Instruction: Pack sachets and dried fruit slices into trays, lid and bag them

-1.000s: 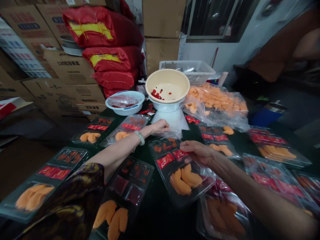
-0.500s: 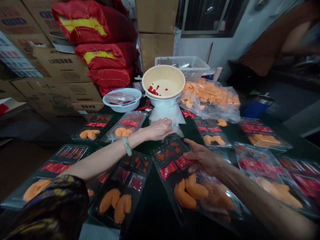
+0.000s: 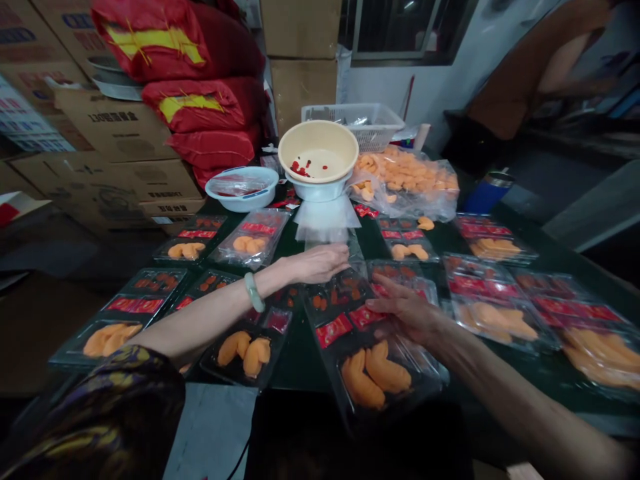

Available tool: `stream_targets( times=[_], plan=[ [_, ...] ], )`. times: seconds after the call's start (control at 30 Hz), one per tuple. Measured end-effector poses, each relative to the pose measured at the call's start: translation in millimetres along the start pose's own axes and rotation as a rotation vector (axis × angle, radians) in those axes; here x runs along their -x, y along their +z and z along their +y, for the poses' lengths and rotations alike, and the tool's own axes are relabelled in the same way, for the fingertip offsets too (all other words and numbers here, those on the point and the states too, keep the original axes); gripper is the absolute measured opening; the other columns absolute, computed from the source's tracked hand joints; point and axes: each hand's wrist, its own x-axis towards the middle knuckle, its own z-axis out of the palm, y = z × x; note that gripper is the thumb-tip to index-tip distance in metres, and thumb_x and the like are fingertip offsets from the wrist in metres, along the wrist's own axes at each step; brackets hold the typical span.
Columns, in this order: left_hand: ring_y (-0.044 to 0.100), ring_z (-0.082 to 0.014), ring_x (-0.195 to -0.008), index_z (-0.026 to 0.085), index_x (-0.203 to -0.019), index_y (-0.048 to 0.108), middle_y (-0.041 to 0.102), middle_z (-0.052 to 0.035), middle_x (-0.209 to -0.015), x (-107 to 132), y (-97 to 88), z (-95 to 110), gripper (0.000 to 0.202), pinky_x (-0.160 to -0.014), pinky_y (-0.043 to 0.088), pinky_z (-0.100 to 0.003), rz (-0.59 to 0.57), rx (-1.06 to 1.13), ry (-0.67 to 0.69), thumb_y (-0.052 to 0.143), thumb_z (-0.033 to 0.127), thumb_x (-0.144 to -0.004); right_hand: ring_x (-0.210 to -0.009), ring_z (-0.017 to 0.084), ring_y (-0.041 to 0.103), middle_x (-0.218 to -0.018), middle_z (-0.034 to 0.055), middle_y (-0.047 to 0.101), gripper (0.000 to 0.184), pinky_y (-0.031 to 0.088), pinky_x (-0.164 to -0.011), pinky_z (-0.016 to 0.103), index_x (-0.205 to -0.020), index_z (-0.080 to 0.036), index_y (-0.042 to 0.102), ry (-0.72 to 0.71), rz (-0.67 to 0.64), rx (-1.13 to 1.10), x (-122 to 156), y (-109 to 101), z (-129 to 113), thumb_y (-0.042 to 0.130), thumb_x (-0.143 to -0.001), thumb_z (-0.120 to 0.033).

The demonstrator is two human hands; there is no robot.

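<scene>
A clear plastic tray (image 3: 334,297) of orange pieces (image 3: 376,375) and red sachets (image 3: 333,331) is touched by the right hand (image 3: 405,310), with the left hand (image 3: 320,263) placed at its far corner.

The room is dim, lit by soft, flat light that casts no hard shadows. The brightest patch is the window (image 3: 395,33) at the top, and the pale wall (image 3: 450,73) beside it looks slightly washed out. Small white glints of glare sit on the plastic packs (image 3: 490,323). The floor (image 3: 45,320) at left sinks into murky shadow. Strong wide-angle distortion bends the cardboard boxes (image 3: 115,127) and the table edge (image 3: 575,250) toward the sides of the frame. The right forearm (image 3: 530,407) looks slightly soft, and detail fades in the dark corners.
</scene>
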Motion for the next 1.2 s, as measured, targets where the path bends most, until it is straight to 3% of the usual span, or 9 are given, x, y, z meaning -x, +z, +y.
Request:
stream_targets(
  times=[0.1,0.23,0.37,0.53,0.73,0.97,1.03,1.07,1.2],
  plan=[
    [0.048,-0.0151,-0.077,0.013,-0.084,0.051,0.052,-0.0079,-0.086,5.0,-3.5,23.3,0.028,-0.074,0.041,-0.027,-0.009,0.028,0.027,0.027,0.025,-0.094,-0.041,0.013,0.06,-0.07,0.0001,0.067,0.085,0.051,-0.034,0.022,-0.143,-0.026,0.011,-0.022,0.015,-0.023,10.1,-0.1,5.0,0.055,-0.075,-0.003],
    [0.048,-0.0165,-0.083,0.013,-0.081,0.051,0.052,-0.0091,-0.091,20.2,-3.9,44.6,0.026,-0.076,0.04,-0.029,0.011,-0.083,-0.011,0.03,0.024,-0.093,-0.043,0.012,0.06,-0.066,-0.0007,0.066,0.074,0.051,-0.035,0.021,-0.139,-0.018,0.03,-0.084,0.008,-0.106,20.9,-2.2,16.1,0.056,-0.071,-0.003],
    [0.046,-0.0181,-0.088,0.013,-0.083,0.051,0.051,-0.0109,-0.099,41.9,4.4,46.8,0.022,-0.076,0.038,-0.031,0.079,-0.238,-0.178,0.031,0.018,-0.091,-0.049,0.012,0.059,-0.067,0.0008,0.067,0.072,0.053,-0.038,0.021,-0.136,-0.015,0.038,-0.15,0.065,-0.081,29.3,-6.6,29.6,0.063,-0.068,-0.007],
    [0.044,-0.0154,-0.071,0.014,-0.083,0.054,0.049,-0.0053,-0.078,57.3,16.6,47.7,0.024,-0.061,0.037,-0.027,0.027,-0.221,-0.33,0.031,0.011,-0.089,-0.051,0.012,0.06,-0.068,0.0006,0.068,0.081,0.052,-0.038,0.021,-0.137,-0.017,0.036,-0.2,0.107,-0.089,40.5,-2.5,42.7,0.07,-0.063,-0.014],
    [0.045,-0.0172,-0.079,0.009,-0.096,0.056,0.05,-0.009,-0.085,68.2,18.1,68.8,0.03,-0.064,0.041,-0.027,0.094,-0.102,-0.269,0.031,0.0,-0.081,-0.052,0.013,0.06,-0.066,-0.0006,0.068,0.089,0.052,-0.04,0.022,-0.136,-0.019,0.037,-0.259,0.236,-0.194,51.6,6.0,56.6,0.076,-0.057,-0.022],
    [0.045,-0.0174,-0.078,0.009,-0.093,0.056,0.053,-0.0097,-0.084,101.0,31.8,125.3,0.025,-0.066,0.042,-0.029,0.243,0.053,-0.206,0.035,0.002,-0.083,-0.066,0.015,0.063,-0.08,0.0014,0.068,0.06,0.053,-0.041,0.021,-0.106,-0.02,0.053,-0.297,0.281,-0.299,51.4,15.7,78.2,0.08,-0.053,-0.027],
    [0.046,-0.0156,-0.076,0.012,-0.094,0.058,0.053,-0.007,-0.081,112.3,32.0,140.9,0.02,-0.066,0.041,-0.028,0.342,0.229,-0.264,0.041,0.007,-0.084,-0.064,0.015,0.063,-0.076,0.0011,0.068,0.052,0.053,-0.042,0.022,-0.095,-0.02,0.052,-0.28,0.271,-0.295,54.1,18.3,83.6,0.081,-0.053,-0.028],
    [0.047,-0.0143,-0.074,0.013,-0.095,0.058,0.053,-0.0052,-0.079,116.5,31.6,145.8,0.016,-0.066,0.041,-0.027,0.437,0.353,-0.364,0.047,0.012,-0.084,-0.063,0.015,0.063,-0.076,0.001,0.068,0.05,0.053,-0.041,0.022,-0.092,-0.02,0.051,-0.276,0.27,-0.296,56.0,19.4,85.5,0.081,-0.053,-0.028],
    [0.054,-0.0105,-0.07,0.017,-0.095,0.056,0.056,-0.0004,-0.079,115.7,31.7,142.1,0.031,-0.066,0.044,-0.023,1.023,0.995,-1.031,0.067,0.035,-0.073,-0.059,0.013,0.062,-0.078,0.0004,0.069,0.05,0.051,-0.039,0.019,-0.087,-0.021,0.049,-0.286,0.257,-0.303,62.9,26.0,87.7,0.082,-0.051,-0.027]
  ],
)
